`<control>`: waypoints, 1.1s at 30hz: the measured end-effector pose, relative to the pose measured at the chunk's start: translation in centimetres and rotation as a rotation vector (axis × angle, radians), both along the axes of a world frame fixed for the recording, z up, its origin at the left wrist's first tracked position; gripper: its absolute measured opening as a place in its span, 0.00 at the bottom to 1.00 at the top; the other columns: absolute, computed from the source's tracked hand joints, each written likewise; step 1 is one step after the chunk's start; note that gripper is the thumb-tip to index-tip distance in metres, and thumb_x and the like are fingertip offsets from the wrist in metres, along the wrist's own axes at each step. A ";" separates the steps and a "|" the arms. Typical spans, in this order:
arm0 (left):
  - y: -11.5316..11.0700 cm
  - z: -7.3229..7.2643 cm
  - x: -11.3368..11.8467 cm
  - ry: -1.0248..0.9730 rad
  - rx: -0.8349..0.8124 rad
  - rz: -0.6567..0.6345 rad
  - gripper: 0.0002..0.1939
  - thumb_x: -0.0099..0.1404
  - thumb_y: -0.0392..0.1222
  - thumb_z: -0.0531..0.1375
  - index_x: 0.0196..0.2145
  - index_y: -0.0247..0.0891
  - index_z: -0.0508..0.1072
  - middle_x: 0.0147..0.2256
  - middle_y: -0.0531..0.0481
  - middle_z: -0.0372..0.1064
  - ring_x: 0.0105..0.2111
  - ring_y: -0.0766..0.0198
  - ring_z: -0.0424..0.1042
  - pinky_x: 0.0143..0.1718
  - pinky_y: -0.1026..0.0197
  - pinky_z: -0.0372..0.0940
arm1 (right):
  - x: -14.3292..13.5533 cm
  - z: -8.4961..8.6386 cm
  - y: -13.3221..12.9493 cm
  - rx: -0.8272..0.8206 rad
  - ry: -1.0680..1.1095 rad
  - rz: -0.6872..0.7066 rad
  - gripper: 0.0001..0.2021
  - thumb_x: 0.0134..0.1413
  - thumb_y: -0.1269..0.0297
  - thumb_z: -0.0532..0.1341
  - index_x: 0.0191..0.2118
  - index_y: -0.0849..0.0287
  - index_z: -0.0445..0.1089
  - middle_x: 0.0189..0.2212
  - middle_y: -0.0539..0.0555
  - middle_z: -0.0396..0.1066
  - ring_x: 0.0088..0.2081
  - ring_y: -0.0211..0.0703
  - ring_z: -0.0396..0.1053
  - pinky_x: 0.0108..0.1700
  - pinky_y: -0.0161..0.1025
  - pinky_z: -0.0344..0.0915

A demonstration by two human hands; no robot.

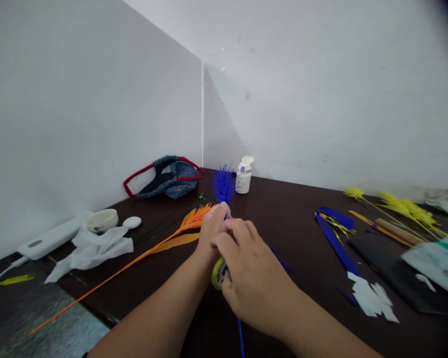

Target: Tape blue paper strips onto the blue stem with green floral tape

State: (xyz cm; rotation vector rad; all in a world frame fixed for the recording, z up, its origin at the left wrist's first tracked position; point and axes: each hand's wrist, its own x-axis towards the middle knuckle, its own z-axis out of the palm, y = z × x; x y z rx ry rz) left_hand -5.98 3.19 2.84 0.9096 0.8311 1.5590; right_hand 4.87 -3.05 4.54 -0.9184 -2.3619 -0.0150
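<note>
A bristly blue flower head (223,185) stands upright at the centre, just above both hands. My left hand (211,229) is closed around the stem under the head. Its fingers are partly covered by my right hand (242,266), which is also closed, with its fingertips at the stem. A roll of yellow-green tape (218,273) hangs below the fingers, against my right hand. The blue stem (240,338) shows again beneath my right hand.
An orange flower stalk (149,252), a white bowl (102,221) and a blue bag with red handles (168,176) lie left. Behind stands a white bottle (243,176). Right are blue strips (332,243), yellow flowers (410,209) and a black board (390,271).
</note>
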 end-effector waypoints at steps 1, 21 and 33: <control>-0.1 0.2 0.1 0.001 0.015 0.032 0.15 0.60 0.36 0.54 0.16 0.37 0.60 0.17 0.56 0.52 0.18 0.70 0.51 0.19 0.67 0.50 | 0.1 0.0 0.1 -0.034 0.019 -0.027 0.21 0.35 0.77 0.55 0.42 0.59 0.62 0.45 0.60 0.60 0.42 0.51 0.59 0.43 0.51 0.64; -0.6 1.2 -0.3 0.022 0.047 0.216 0.15 0.64 0.42 0.48 0.20 0.39 0.57 0.13 0.58 0.53 0.14 0.71 0.52 0.17 0.67 0.51 | 0.1 -1.6 1.9 0.415 0.123 0.150 0.14 0.51 0.74 0.57 0.43 0.54 0.68 0.40 0.56 0.67 0.45 0.51 0.62 0.48 0.51 0.61; 0.0 0.7 -0.2 0.064 0.089 0.259 0.14 0.62 0.44 0.50 0.20 0.39 0.57 0.14 0.59 0.53 0.14 0.73 0.51 0.16 0.69 0.49 | 0.7 -0.8 2.1 0.035 0.130 0.269 0.19 0.41 0.80 0.56 0.42 0.59 0.66 0.48 0.59 0.60 0.50 0.50 0.58 0.52 0.49 0.60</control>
